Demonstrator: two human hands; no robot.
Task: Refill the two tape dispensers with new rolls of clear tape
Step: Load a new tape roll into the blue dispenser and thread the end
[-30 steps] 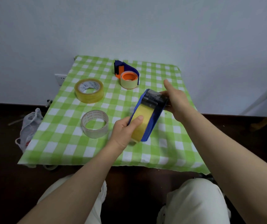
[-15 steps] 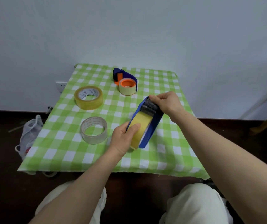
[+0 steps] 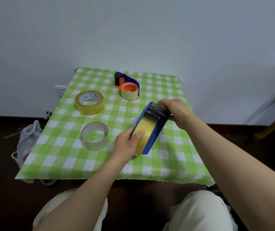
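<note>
Now the left hand (image 3: 126, 144) holds the blue tape dispenser (image 3: 151, 129) up over the green checked worktop (image 3: 63, 150), its fingers closed around the yellow roll (image 3: 144, 130) inside. The right hand (image 3: 175, 110) has its fingers pinched shut on the dark cutter end at the top. That end likely has sharp teeth, so a slip could nick a finger. The tape could also stick to itself if it is pulled crooked. The second dispenser (image 3: 127, 85) sits at the back near the wall. A yellowish roll (image 3: 89, 102) and a clear roll (image 3: 94, 135) lie to the left, well apart. The loose end of the tape is too blurry to see, and the right fingertips are hidden behind the cutter.
</note>
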